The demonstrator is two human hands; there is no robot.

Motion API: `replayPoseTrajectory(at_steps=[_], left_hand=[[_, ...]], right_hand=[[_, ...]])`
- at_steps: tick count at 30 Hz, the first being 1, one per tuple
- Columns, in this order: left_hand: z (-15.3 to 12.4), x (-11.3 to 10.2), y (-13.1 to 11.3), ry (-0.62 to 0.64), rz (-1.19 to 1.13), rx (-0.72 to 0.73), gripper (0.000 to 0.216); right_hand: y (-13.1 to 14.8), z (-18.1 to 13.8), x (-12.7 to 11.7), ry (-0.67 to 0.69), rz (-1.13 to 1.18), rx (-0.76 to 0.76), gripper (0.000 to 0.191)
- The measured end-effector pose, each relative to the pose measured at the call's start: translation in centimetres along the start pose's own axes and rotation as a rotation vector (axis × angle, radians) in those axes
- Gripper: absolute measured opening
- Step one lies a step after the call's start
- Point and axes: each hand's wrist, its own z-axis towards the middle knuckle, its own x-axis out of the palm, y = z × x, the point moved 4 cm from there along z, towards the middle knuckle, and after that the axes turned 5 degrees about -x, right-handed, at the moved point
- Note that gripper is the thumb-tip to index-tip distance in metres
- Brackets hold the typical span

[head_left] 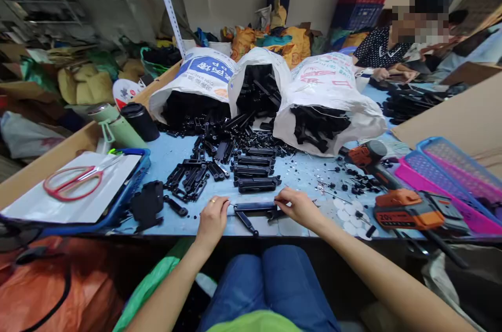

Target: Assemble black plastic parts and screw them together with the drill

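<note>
Near the table's front edge, a long black plastic bar (254, 206) lies level between my two hands. My left hand (213, 219) is closed in a pinch at its left end, and my right hand (298, 209) pinches the right end. Another slim black arm (246, 222) angles down from the bar's left end toward me. A dark open-jawed piece (276, 214) sits partly behind my right fingers. Just beyond the bar, several black bar assemblies (257, 184) are lined up in a stack. Loose black links (190, 178) are heaped to the left.
Three white sacks (321, 73) of black parts stand along the back. An orange cordless drill (403, 209) lies right, beside pink and blue baskets (451, 180). Screws and white discs (349, 217) are scattered nearby. Red scissors (74, 183) rest on the left tray. A co-worker (386, 52) sits far right.
</note>
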Motion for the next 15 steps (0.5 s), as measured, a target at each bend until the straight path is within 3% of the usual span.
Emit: replayPoseTrajectory(at_steps=[6,15], left_hand=[[0.1,0.0,-2.5,0.144,0.226,0.172,0.018],[0.9,0.9,-2.9,0.148,0.229,0.234,0.02]], right_hand=[[1.2,0.0,0.5,0.068,-0.184,-0.055,0.015],[-0.4,-1.7,1.0,0.006,-0.051,-0.126,0.025]])
